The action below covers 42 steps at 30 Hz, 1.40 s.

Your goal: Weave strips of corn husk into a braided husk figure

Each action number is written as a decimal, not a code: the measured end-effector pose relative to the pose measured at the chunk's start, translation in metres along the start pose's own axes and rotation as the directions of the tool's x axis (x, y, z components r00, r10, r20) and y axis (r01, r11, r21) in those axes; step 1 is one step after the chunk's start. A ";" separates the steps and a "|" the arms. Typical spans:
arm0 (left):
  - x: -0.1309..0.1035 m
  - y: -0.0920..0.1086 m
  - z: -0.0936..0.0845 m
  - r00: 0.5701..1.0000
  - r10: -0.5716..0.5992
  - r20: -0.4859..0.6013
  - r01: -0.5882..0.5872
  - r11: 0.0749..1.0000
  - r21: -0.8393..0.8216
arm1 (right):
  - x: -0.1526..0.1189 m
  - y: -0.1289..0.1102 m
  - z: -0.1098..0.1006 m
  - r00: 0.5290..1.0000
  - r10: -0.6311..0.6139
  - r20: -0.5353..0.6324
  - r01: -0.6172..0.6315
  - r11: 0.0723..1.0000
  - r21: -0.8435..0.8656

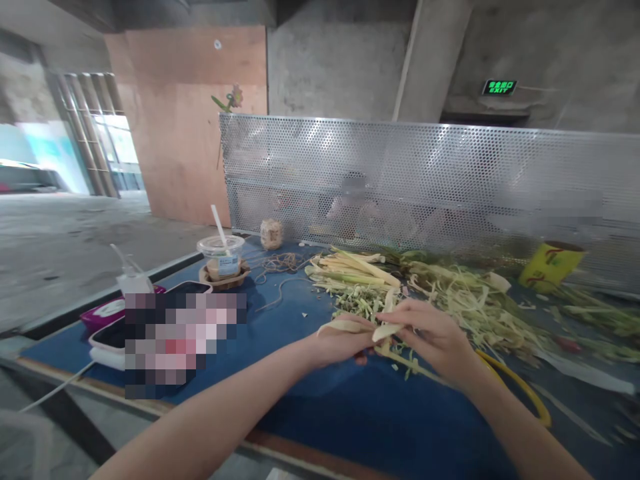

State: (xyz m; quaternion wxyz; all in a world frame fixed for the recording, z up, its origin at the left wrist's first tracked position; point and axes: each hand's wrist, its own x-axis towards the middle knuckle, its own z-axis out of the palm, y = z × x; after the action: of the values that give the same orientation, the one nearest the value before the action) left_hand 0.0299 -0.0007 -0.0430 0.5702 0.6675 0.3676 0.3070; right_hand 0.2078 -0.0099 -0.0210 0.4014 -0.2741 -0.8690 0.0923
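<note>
Both hands meet over the blue tabletop (340, 427), fingers bent around pale, leaf-like plant strips. My left hand (340, 347) is closed on them, and one broad strip (343, 327) lies across its thumb side. From the right, my right hand (433, 333) pinches a curled strip (387, 331) between thumb and fingers, close to the left fingertips. A thin pale stalk (420, 367) slants out below the hands. Just beyond them sit small green trimmings (357, 300) and a bundle of long pale stalks (350, 267).
Shredded leaf strips (465, 300) spread to the right, near a yellow wrapped roll (553, 267) and a yellow loop (530, 393). At left stand a lidded cup with straw (223, 260), twine (285, 263), a white bottle (135, 283) and a partly pixelated device (107, 337). A perforated metal panel (425, 173) borders the back.
</note>
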 end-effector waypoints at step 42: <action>-0.002 0.002 -0.012 0.987 0.124 0.103 -0.140 0.976 0.165 | -0.003 0.002 -0.007 0.960 -0.060 0.274 0.152 0.933 -0.325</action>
State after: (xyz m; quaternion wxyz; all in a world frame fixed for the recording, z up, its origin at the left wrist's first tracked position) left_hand 0.0188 0.0036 -0.0394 0.5053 0.7504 0.3207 0.2804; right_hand 0.2154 -0.0107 -0.0187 0.2349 -0.2776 -0.9303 -0.0473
